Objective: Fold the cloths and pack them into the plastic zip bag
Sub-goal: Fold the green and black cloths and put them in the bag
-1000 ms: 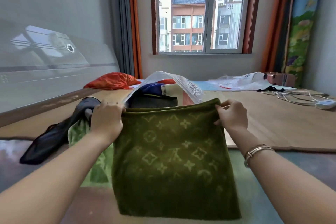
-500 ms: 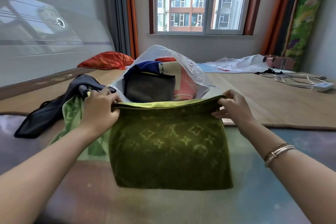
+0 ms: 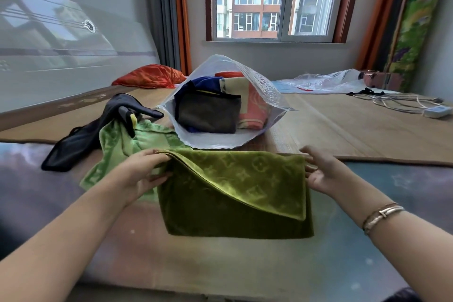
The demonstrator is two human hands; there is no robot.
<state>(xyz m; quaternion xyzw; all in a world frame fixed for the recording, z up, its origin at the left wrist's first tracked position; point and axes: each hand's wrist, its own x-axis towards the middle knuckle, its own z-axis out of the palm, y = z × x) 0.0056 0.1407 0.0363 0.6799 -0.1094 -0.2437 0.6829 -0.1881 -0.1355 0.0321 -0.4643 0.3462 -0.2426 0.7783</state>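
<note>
An olive-green patterned towel (image 3: 235, 194) lies folded on the surface in front of me. My left hand (image 3: 144, 172) pinches its upper left corner, lifting the top layer a little. At the towel's right edge my right hand (image 3: 323, 169) is off the cloth, fingers spread. Behind the towel the clear plastic zip bag (image 3: 259, 86) stands with its mouth wide open toward me, holding a dark grey cloth (image 3: 208, 115), a blue cloth and a peach patterned one (image 3: 252, 110). A light green towel (image 3: 117, 145) and a black garment (image 3: 81, 137) lie loose to the left.
A red-orange cloth (image 3: 149, 76) lies at the back left by the curtain. Another clear plastic bag (image 3: 326, 81), white cables with a power adapter (image 3: 436, 111) and a small pink box sit at the back right on the woven mat (image 3: 355, 130).
Both hands lowered the olive towel from upright onto the surface. My right hand let go of its corner and opened; my left still holds the other corner.
</note>
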